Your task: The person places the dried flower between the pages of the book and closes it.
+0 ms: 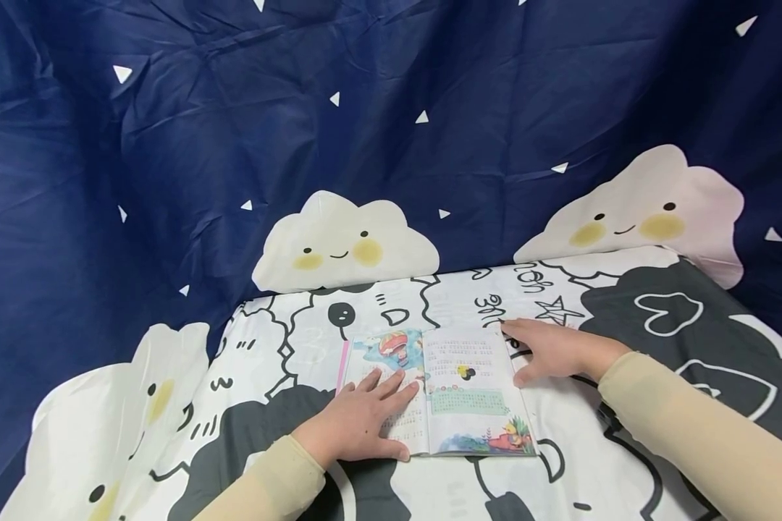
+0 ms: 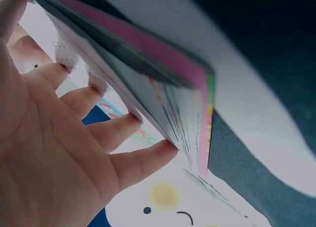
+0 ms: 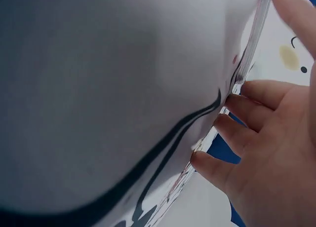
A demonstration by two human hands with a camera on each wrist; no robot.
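An open picture book (image 1: 464, 427) lies on the black-and-white patterned cloth, printed text and colourful drawings on both pages. My left hand (image 1: 360, 418) rests on the left page with its fingers spread. In the left wrist view, those fingertips touch the page, and the stacked leaves and pink-edged cover (image 2: 190, 64) show beside them. At the book's right edge is my right hand (image 1: 552, 352), fingers extended near the upper corner and thumb by the side edge. The right wrist view has the right fingers (image 3: 264, 106) straight against the cloth, close to the book's page edges (image 3: 256, 37).
The patterned cloth (image 1: 586, 463) covers the surface under the book. White cloud-shaped cushions with smiling faces stand along its border: one at the back (image 1: 345, 246), one at the back right (image 1: 638, 206), one at the left (image 1: 117, 420). Behind hangs a dark blue curtain (image 1: 189, 137) with white triangles.
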